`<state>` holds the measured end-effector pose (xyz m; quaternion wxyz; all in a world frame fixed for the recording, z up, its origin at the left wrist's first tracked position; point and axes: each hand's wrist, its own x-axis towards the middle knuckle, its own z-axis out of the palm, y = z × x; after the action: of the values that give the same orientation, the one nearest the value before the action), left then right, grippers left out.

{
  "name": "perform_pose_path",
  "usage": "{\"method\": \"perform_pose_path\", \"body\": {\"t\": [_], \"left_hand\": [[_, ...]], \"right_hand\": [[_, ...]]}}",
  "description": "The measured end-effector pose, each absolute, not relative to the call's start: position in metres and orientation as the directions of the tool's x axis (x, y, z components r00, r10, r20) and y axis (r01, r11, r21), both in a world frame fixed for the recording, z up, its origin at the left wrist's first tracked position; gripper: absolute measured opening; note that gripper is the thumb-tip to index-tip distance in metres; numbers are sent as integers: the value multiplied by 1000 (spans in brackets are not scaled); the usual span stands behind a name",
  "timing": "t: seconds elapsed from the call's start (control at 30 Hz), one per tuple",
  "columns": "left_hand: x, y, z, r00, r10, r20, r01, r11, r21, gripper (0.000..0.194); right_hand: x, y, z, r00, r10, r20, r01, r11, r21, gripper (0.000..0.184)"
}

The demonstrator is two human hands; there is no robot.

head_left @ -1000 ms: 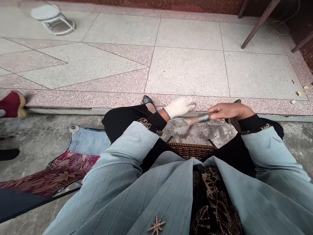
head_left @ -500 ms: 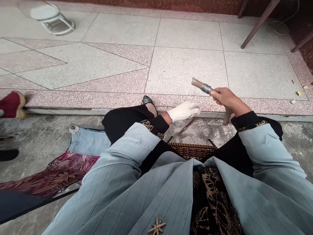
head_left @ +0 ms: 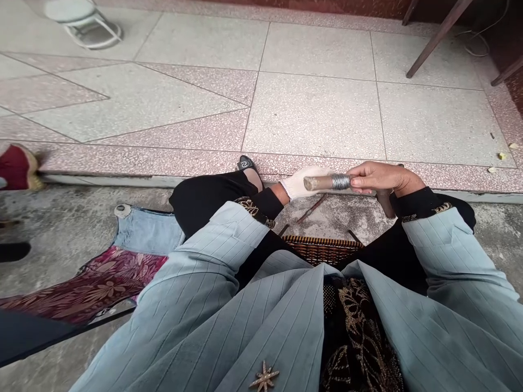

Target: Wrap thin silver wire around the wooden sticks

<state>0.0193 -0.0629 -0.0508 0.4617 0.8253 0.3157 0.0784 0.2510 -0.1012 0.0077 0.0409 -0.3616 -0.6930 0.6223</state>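
Observation:
My right hand (head_left: 373, 177) is bare and closed around one end of a short wooden stick (head_left: 316, 183). A coil of silver wire (head_left: 340, 181) is wrapped around the stick just beyond my fingertips. The stick's free end points left, in front of my left hand (head_left: 296, 185), which wears a white knit glove. The gloved fingers look curled, but the stick covers most of them; whether they touch it or grip anything is hidden. On the ground below lies a thin reddish-brown tool (head_left: 311, 209).
Between my knees stands a woven brown wicker seat (head_left: 322, 249). A raised tiled step (head_left: 318, 120) runs ahead of me. To the left are a denim-and-floral cloth (head_left: 143, 234), a red shoe (head_left: 18, 167) and a white stool (head_left: 92, 27). Wooden furniture legs (head_left: 437, 41) stand at the back right.
My right hand has come down with the wire-wound stick, whose free end has swung left and down in front of my gloved left hand. The left hand has stayed nearly in place.

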Motion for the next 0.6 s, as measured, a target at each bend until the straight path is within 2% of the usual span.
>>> {"method": "perform_pose_path", "body": {"t": [0.07,0.2,0.3,0.37,0.43,0.47,0.53,0.6], "left_hand": [[18,-62,-51,771,612,-177,544,-488,683,22],[12,-59,-48,766,623,-155,636,-703,318,31],[7,-58,-44,749,645,-152,662,-715,227,32],[7,-58,-41,746,649,-149,663,-707,247,34],[9,-62,-38,772,619,-140,622,-692,367,35],[11,-64,-37,792,597,-131,582,-672,458,35],[14,-69,-37,822,558,-116,491,-590,640,35],[16,-74,-39,831,543,-120,427,-484,764,35]], "right_hand": [[253,-100,3,-765,468,-443,490,-24,-872,48],[255,-98,-7,-708,417,-571,632,13,-775,45],[254,-95,-14,-565,462,-684,796,85,-599,43],[253,-91,-17,-413,564,-715,899,126,-420,41],[251,-86,-20,-260,703,-662,961,118,-251,41],[250,-83,-21,-202,770,-605,974,96,-204,41],[248,-78,-22,-119,874,-471,978,23,-205,45],[248,-77,-20,-76,924,-374,937,-61,-343,46]]}}
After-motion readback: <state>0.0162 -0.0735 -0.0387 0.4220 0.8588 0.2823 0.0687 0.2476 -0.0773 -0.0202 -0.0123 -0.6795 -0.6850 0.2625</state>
